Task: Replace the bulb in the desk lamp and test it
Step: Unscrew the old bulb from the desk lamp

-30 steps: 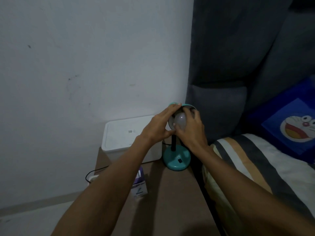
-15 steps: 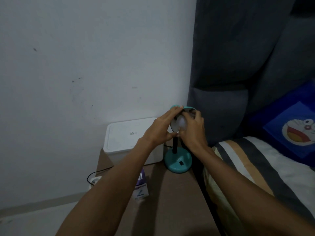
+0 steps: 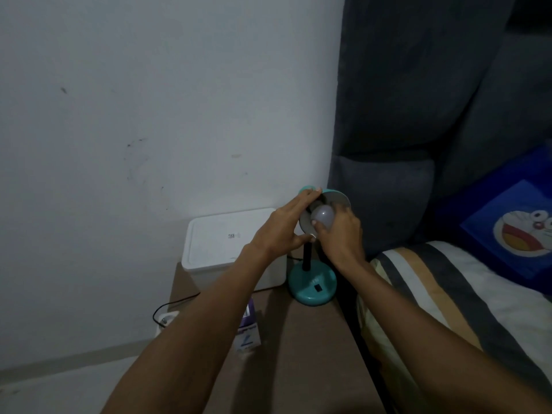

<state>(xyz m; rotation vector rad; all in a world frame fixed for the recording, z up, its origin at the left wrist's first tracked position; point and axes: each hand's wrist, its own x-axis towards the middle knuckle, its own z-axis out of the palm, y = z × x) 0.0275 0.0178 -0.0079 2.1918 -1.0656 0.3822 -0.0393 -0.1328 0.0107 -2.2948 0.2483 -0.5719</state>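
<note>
Left hand (image 3: 282, 231) grips the lamp shade (image 3: 337, 196); right hand (image 3: 340, 234) clasps the bulb (image 3: 322, 216).

Teal desk lamp (image 3: 312, 286) upright on bedside table, unlit; frosted white bulb (image 3: 323, 216) inside tilted shade

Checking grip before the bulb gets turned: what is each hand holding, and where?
The right hand grips the bulb around its rounded globe. The left hand holds the lamp shade by its rim, steadying it.
</note>
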